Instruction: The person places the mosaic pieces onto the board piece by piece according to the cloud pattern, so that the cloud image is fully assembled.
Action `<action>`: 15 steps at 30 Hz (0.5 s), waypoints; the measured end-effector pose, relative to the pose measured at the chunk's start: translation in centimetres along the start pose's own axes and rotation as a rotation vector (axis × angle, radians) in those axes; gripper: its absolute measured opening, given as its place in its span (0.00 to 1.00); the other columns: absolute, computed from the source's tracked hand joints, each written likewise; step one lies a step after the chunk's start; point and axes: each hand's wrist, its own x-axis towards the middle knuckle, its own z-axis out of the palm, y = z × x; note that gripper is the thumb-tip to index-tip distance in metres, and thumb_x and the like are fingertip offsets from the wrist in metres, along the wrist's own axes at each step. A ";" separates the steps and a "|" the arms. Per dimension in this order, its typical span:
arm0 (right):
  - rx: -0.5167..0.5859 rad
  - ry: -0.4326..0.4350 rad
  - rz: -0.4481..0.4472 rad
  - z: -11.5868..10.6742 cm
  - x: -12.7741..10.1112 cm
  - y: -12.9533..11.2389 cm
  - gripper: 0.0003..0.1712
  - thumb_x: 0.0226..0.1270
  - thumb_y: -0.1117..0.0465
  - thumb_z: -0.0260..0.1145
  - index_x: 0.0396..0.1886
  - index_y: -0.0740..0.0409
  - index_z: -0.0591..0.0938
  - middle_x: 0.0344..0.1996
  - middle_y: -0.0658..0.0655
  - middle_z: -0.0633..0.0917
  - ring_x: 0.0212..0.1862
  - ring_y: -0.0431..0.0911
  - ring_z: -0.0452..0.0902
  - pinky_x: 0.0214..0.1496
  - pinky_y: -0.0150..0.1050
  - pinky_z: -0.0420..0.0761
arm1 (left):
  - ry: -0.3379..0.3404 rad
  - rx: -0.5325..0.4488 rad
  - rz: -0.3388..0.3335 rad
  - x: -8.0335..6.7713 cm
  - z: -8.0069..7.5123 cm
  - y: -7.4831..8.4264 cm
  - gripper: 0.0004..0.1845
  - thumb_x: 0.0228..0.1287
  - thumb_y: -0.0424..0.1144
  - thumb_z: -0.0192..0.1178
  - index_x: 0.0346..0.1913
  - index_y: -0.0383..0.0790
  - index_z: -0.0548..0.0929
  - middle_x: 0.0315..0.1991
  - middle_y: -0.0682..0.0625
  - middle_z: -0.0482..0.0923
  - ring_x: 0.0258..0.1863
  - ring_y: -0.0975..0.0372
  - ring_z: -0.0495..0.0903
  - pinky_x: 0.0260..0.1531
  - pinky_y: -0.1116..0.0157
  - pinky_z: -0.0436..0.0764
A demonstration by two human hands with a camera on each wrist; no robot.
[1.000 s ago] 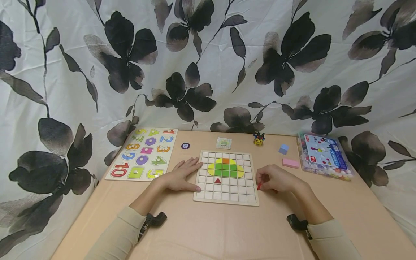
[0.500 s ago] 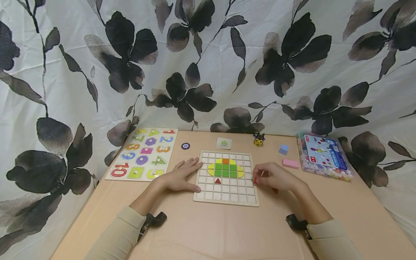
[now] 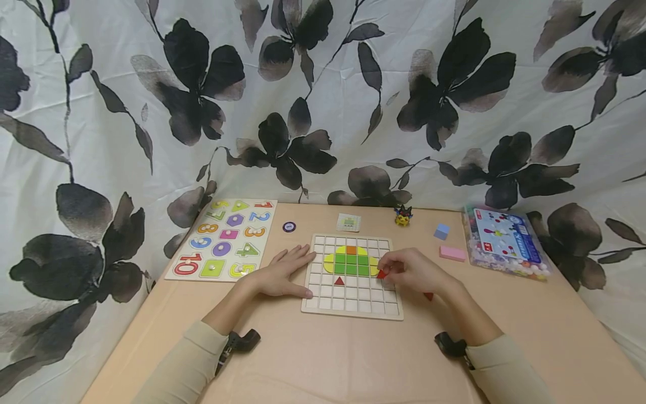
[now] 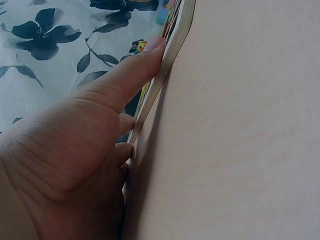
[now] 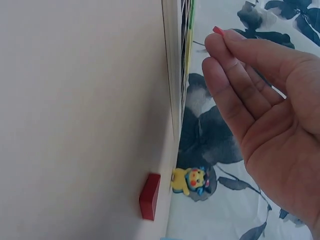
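Head view: at the centre of the frame a wooden grid board (image 3: 352, 276) lies on a tan table (image 3: 323, 359), its upper rows filled with green, yellow and orange tiles and one red triangle (image 3: 338, 281) seated lower down. The left hand (image 3: 282, 273) lies flat, fingers straight, against the board's left edge. The right hand (image 3: 411, 270) hovers over the board's right half, fingertips pinching a small red piece (image 3: 382, 274) just beside the yellow tile. A second red piece (image 3: 428, 295) lies on the table right of the board. A number puzzle (image 3: 224, 239) sits at left; a pink block (image 3: 451, 253), a blue cube (image 3: 441, 231), a bagged toy set (image 3: 504, 241) and a small yellow figurine (image 3: 402, 216) fill the upper right.

Left wrist view: the left hand (image 4: 70, 150) fills the lower left, thumb straight along the board's edge (image 4: 165, 65).

Right wrist view: at right, the right hand (image 5: 265, 105) holds curled fingers together, the red piece (image 5: 218, 30) peeking from the fingertips at top. The other red piece (image 5: 149, 196) rests on the table at bottom centre, near the figurine (image 5: 190, 180).
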 end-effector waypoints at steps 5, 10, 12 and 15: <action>0.012 -0.009 0.009 0.4 0.4 -0.5 0.13 0.63 0.63 0.78 0.47 0.55 0.88 0.37 0.49 0.87 0.40 0.46 0.80 0.45 0.30 0.84 | 0.000 -0.003 -0.005 0.0 0.1 0.0 0.57 0.60 0.73 0.64 0.85 0.51 0.52 0.87 0.46 0.37 0.86 0.50 0.36 0.83 0.44 0.34; 0.011 0.005 -0.009 1.1 1.2 -1.1 0.11 0.63 0.64 0.77 0.44 0.53 0.88 0.34 0.48 0.86 0.39 0.46 0.79 0.42 0.31 0.83 | -0.002 0.003 -0.009 0.0 0.0 0.0 0.58 0.60 0.73 0.64 0.85 0.52 0.51 0.87 0.47 0.37 0.86 0.51 0.36 0.83 0.45 0.34; 0.014 0.007 -0.019 1.3 1.6 -1.4 0.09 0.64 0.66 0.77 0.43 0.53 0.87 0.33 0.47 0.85 0.39 0.46 0.79 0.41 0.32 0.82 | -0.002 0.005 -0.009 0.0 0.1 0.0 0.57 0.61 0.73 0.63 0.85 0.53 0.51 0.87 0.47 0.37 0.86 0.51 0.35 0.83 0.45 0.34; 0.009 -0.001 -0.033 1.9 2.4 -1.8 0.08 0.64 0.66 0.76 0.40 0.52 0.87 0.31 0.47 0.83 0.38 0.46 0.78 0.38 0.32 0.80 | 0.001 0.005 -0.005 0.0 0.1 0.0 0.57 0.61 0.73 0.64 0.85 0.52 0.52 0.87 0.47 0.37 0.86 0.50 0.36 0.83 0.44 0.34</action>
